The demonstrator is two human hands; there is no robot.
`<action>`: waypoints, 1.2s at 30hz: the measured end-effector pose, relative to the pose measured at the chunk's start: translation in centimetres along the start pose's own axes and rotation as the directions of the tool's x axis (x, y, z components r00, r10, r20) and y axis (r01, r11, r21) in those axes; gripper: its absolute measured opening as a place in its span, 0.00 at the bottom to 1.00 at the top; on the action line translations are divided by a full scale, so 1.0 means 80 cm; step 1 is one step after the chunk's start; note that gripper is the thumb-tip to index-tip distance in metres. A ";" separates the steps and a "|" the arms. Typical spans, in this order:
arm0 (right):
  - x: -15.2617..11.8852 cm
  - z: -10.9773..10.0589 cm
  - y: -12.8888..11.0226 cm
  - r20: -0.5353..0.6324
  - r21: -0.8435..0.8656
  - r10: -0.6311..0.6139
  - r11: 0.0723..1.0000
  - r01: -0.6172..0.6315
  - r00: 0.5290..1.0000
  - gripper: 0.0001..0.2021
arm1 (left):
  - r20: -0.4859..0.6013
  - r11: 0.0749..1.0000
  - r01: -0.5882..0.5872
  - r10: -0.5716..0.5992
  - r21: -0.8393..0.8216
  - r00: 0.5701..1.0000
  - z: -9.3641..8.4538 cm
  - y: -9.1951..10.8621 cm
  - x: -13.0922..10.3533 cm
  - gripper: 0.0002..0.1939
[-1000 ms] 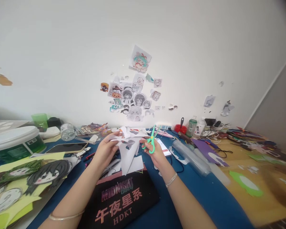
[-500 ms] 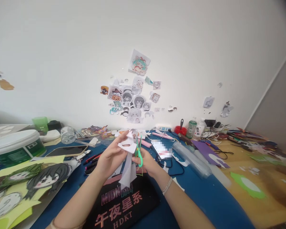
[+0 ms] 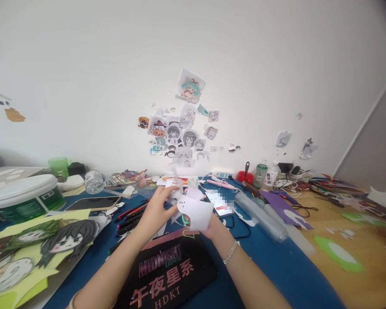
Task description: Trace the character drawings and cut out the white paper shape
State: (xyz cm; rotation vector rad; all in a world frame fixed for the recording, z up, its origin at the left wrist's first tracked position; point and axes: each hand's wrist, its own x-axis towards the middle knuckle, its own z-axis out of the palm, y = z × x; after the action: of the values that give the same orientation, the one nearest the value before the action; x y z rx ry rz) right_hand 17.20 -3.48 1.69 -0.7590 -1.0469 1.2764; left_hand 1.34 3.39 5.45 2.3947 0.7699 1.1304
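Note:
Near the middle of the head view, my left hand (image 3: 157, 210) pinches a piece of white paper (image 3: 196, 213) that has cut edges and a few small dark marks. My right hand (image 3: 212, 227) is behind the paper, its fingers mostly hidden. Green-handled scissors (image 3: 185, 219) show in part through a gap in the paper, at my right hand; their blades cannot be made out. Both hands are above a black case (image 3: 180, 270) with pink lettering.
Yellow sheets with drawn heads (image 3: 67, 238) and a white-and-green tub (image 3: 28, 197) lie left. Markers (image 3: 131, 219) and a phone (image 3: 93, 203) are nearby. Right are plastic film (image 3: 260, 219), purple paper (image 3: 286, 210), bottles (image 3: 261, 174) and paper scraps.
The paper has turned and spread to the right, now covering most of my right hand and the scissors. The view has shifted slightly.

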 end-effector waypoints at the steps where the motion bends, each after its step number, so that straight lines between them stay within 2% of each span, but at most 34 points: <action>1: 0.001 -0.001 -0.001 -0.030 0.078 -0.007 0.997 0.010 1.000 0.16 | -0.001 0.998 0.027 -0.027 0.059 1.000 -0.001 -0.002 0.000 0.15; 4: 0.003 0.003 -0.008 -0.071 0.227 -0.028 0.973 0.044 0.997 0.18 | -0.028 0.969 0.046 -0.040 0.243 0.999 -0.002 -0.006 0.000 0.11; 6: 0.003 0.006 -0.013 -0.093 0.231 -0.042 0.971 0.062 0.995 0.19 | -0.074 0.931 0.029 -0.002 0.363 0.997 -0.003 -0.009 -0.001 0.12; 10: 0.003 0.004 -0.017 -0.189 0.175 -0.114 0.973 0.147 0.975 0.19 | -0.184 0.856 -0.002 0.114 0.517 0.976 -0.004 -0.011 -0.001 0.12; 15: 0.003 -0.003 -0.010 -0.221 0.092 -0.166 0.977 0.190 0.961 0.21 | -0.248 0.730 -0.070 0.318 0.680 0.915 -0.004 -0.016 -0.001 0.12; 19: 0.004 -0.003 -0.007 -0.252 -0.109 -0.239 0.970 0.218 0.938 0.21 | -0.292 0.754 -0.062 0.326 0.653 0.899 -0.006 -0.015 -0.002 0.16; 22: 0.007 -0.005 -0.006 -0.246 -0.271 -0.298 0.935 0.230 0.923 0.21 | -0.360 0.874 0.003 0.198 0.487 0.912 -0.012 -0.012 -0.001 0.17; 24: 0.007 -0.007 -0.006 -0.209 -0.448 -0.321 0.871 0.202 0.924 0.24 | -0.427 0.977 0.104 -0.015 0.186 0.904 -0.019 -0.012 0.002 0.15; 25: 0.006 -0.007 -0.007 -0.191 -0.557 -0.324 0.813 0.169 0.927 0.27 | -0.435 0.984 0.171 -0.171 -0.038 0.884 -0.023 -0.013 0.004 0.14; 26: 0.005 -0.007 -0.007 -0.175 -0.665 -0.316 0.736 0.124 0.933 0.30 | -0.409 0.930 0.233 -0.338 -0.286 0.848 -0.027 -0.015 0.007 0.13; 28: 0.001 -0.004 -0.006 -0.153 -0.836 -0.275 0.548 0.024 0.949 0.35 | -0.282 0.661 0.259 -0.596 -0.704 0.752 -0.037 -0.019 0.015 0.11; 30: -0.002 0.000 -0.004 -0.113 -0.933 -0.220 0.359 -0.028 0.969 0.39 | -0.147 0.365 0.177 -0.705 -0.914 0.694 -0.048 -0.024 0.021 0.08; 32: -0.004 0.003 -0.001 -0.057 -0.981 -0.164 0.191 -0.025 0.985 0.41 | -0.021 0.136 0.114 -0.728 -0.984 0.685 -0.059 -0.030 0.025 0.03; 33: -0.005 0.004 0.000 -0.036 -0.991 -0.137 0.130 -0.018 0.990 0.41 | 0.036 0.051 0.106 -0.724 -0.993 0.689 -0.064 -0.032 0.026 0.01; 34: -0.006 0.003 0.002 -0.021 -0.996 -0.112 0.089 -0.012 0.993 0.41 | 0.071 0.005 0.105 -0.709 -0.994 0.701 -0.068 -0.034 0.025 0.03; 36: -0.009 0.001 0.004 -0.014 -0.998 -0.063 0.057 -0.010 0.998 0.39 | 0.013 0.102 0.100 -0.632 -0.990 0.775 -0.073 -0.037 0.022 0.05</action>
State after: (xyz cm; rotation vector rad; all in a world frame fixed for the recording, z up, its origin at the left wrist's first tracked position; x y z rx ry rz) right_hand 17.02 -4.13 1.33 -1.8256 -1.9127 0.1926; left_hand -3.25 7.41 8.40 0.7347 0.4580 1.3094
